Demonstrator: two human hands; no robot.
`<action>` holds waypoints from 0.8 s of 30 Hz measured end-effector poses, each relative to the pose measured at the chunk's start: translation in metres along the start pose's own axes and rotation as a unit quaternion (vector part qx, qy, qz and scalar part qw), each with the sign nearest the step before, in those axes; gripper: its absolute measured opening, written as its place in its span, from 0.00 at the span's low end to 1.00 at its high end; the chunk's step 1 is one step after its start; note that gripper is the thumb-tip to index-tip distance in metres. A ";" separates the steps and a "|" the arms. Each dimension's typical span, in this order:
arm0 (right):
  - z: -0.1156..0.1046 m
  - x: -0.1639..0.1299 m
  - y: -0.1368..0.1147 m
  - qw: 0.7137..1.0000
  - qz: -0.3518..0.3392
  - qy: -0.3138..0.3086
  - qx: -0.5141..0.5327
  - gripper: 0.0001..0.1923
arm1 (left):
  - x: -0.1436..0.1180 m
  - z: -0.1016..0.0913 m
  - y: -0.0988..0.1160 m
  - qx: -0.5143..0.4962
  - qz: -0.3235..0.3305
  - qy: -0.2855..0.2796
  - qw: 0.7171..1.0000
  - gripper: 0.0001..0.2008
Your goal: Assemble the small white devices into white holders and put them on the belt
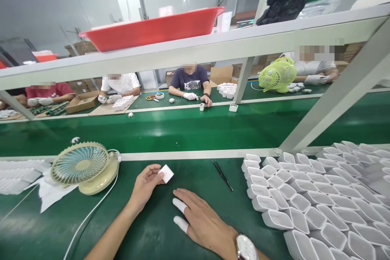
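Observation:
Between thumb and fingers, my left hand (148, 183) pinches a small flat white square piece (166, 173) just above the green bench. Palm down, my right hand (202, 221) hovers over or rests on the bench to the right of it, fingers stretched out and holding nothing. White covers sit on two of its fingers, and a watch (246, 247) is on that wrist. Black tweezers (222, 175) lie on the bench beyond my right hand. Many white open-topped housings (307, 195) stand packed together at the right.
A yellow-blue fan (85, 166) with a white cable stands at left, near more white parts (21, 174). A green conveyor (183, 130) runs beyond the bench. Above it, a shelf (195, 50) bears a red tray (155, 28). Several co-workers sit opposite, near a green fan (277, 75).

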State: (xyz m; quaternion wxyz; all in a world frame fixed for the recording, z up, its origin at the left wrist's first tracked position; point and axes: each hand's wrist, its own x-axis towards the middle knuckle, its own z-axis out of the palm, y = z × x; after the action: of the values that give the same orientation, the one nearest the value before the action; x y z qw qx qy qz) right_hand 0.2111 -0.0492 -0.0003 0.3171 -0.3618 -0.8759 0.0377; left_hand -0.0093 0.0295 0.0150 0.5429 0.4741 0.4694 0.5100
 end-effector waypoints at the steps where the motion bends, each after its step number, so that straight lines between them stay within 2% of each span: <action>1: 0.000 0.000 0.000 1.000 0.001 -0.002 0.001 0.18 | 0.007 -0.001 -0.001 0.035 0.025 0.004 0.999 0.22; 6: 0.002 -0.001 0.000 1.000 0.004 0.000 0.007 0.15 | 0.062 -0.002 0.003 0.240 0.136 0.030 0.961 0.21; 10: 0.006 -0.005 0.001 1.000 0.004 0.011 0.010 0.16 | 0.112 0.002 0.011 0.288 0.163 0.081 0.940 0.21; 12: 0.007 -0.006 0.003 1.000 0.004 0.013 0.011 0.17 | 0.128 0.004 0.014 0.309 0.171 0.097 0.931 0.21; 14: 0.006 -0.005 0.003 1.000 0.004 0.004 0.010 0.18 | 0.135 0.007 0.016 0.324 0.174 0.102 0.924 0.23; 16: 0.002 -0.003 0.003 1.000 0.001 -0.020 0.006 0.17 | 0.133 0.014 0.015 0.344 0.191 0.113 0.912 0.28; 18: -0.002 -0.001 0.003 0.999 -0.007 -0.052 -0.004 0.17 | 0.123 0.029 0.016 0.374 0.240 0.129 0.887 0.33; 19: -0.003 0.000 0.004 0.998 -0.015 -0.067 -0.010 0.16 | 0.115 0.039 0.018 0.388 0.273 0.127 0.871 0.33; 20: -0.004 0.002 0.005 0.997 -0.018 -0.075 -0.019 0.16 | 0.105 0.051 0.020 0.397 0.302 0.104 0.860 0.30; 21: -0.004 0.003 0.006 0.996 -0.022 -0.081 -0.027 0.16 | 0.093 0.065 0.024 0.402 0.322 0.054 0.856 0.24; 22: -0.004 0.003 0.007 0.995 -0.027 -0.086 -0.034 0.16 | 0.079 0.080 0.028 0.400 0.329 -0.026 0.855 0.18; 23: -0.003 0.003 0.008 0.995 -0.028 -0.089 -0.039 0.16 | 0.063 0.095 0.033 0.400 0.324 -0.136 0.846 0.14; 24: -0.001 0.003 0.008 0.995 -0.022 -0.092 -0.040 0.17 | 0.047 0.112 0.039 0.400 0.315 -0.239 0.827 0.12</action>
State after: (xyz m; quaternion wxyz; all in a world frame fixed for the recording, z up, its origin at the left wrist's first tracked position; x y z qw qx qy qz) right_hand 0.2151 -0.0412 -0.0009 0.2208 -0.3496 -0.9101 0.0287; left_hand 0.0993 0.0732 0.0645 0.2104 0.8789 0.3132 0.2918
